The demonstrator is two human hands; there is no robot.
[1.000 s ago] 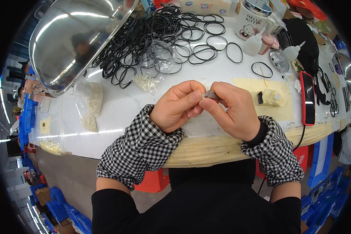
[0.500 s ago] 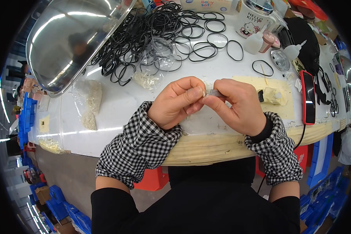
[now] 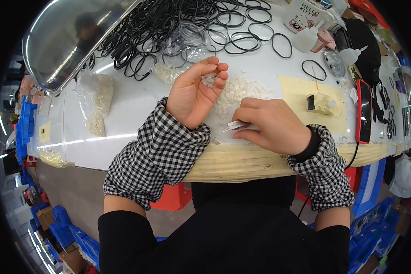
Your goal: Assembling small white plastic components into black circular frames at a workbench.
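Note:
My left hand (image 3: 194, 93) is raised over the table, palm turned inward. Its fingertips curl in against the thumb, and whatever they pinch is too small to make out. My right hand (image 3: 274, 125), lower and to the right, grips a small silvery metal tool (image 3: 240, 126) whose thin tip points left; its exact kind is unclear. Beneath and between the hands lies a heap of small whitish scraps (image 3: 242, 91). Beyond my left hand, a clear plastic bag (image 3: 187, 43) rests by a tangle of black rubber rings (image 3: 146, 32).
A large shiny metal bowl-like cover (image 3: 73, 41) leans at the far left, above a bag of pale bits (image 3: 100, 102). On the right are a yellow sheet (image 3: 301, 91), a red-cased phone (image 3: 363, 112) with a cable, squeeze bottles (image 3: 304, 40) and a patterned mug (image 3: 301, 18).
My hands have parted: the left went up and left, opening its palm, while the right dropped lower with the metal tool. The whitish scraps now show. The view has shifted slightly.

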